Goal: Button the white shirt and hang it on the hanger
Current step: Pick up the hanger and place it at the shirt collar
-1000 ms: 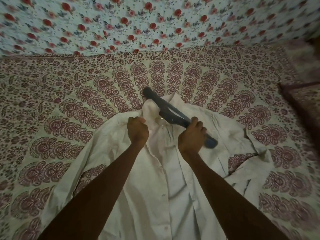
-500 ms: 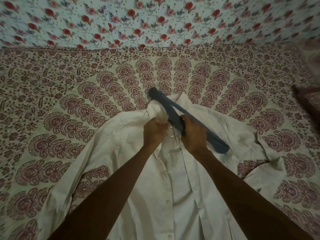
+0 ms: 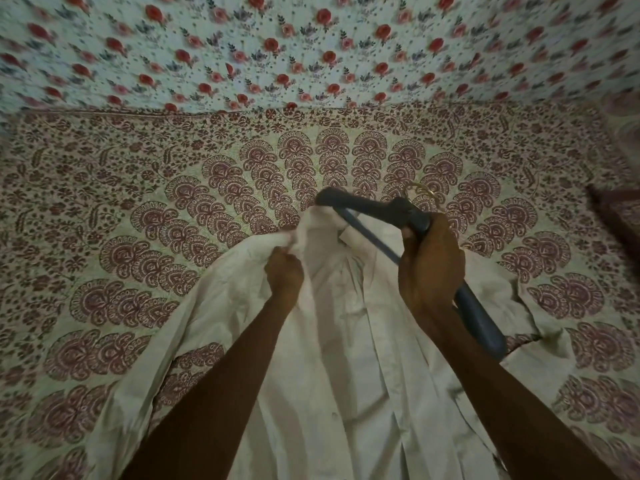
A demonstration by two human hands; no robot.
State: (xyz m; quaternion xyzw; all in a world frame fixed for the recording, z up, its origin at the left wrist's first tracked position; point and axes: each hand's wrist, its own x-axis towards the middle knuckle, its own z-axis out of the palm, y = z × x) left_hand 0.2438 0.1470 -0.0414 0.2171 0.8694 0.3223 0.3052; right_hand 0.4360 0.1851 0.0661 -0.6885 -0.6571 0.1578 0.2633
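Between the two hands, the white shirt (image 3: 346, 341) lay front-up on the patterned bedspread (image 3: 173, 220), its placket looking closed where buttons showed below the wrists, so the buttoning seemed done and the hanging step was in hand. The left hand (image 3: 284, 276) had its fingers curled tight round a bunch of cloth at the shirt's shoulder beside the collar, holding it raised off the bed. The right hand (image 3: 431, 271) was wrapped round the dark blue hanger (image 3: 374, 207) near its middle, just below the brass hook (image 3: 420, 188). One hanger arm ran down past that wrist over the shirt's other shoulder, and the other reached across beyond the left knuckles to the raised collar edge. Whether that far tip sat inside the shoulder I could not tell. Both forearms stretched forward, nearly straight. The next move likely called for sliding the far tip into the held shoulder, then drawing the other shoulder over the near arm — with the collar kept open
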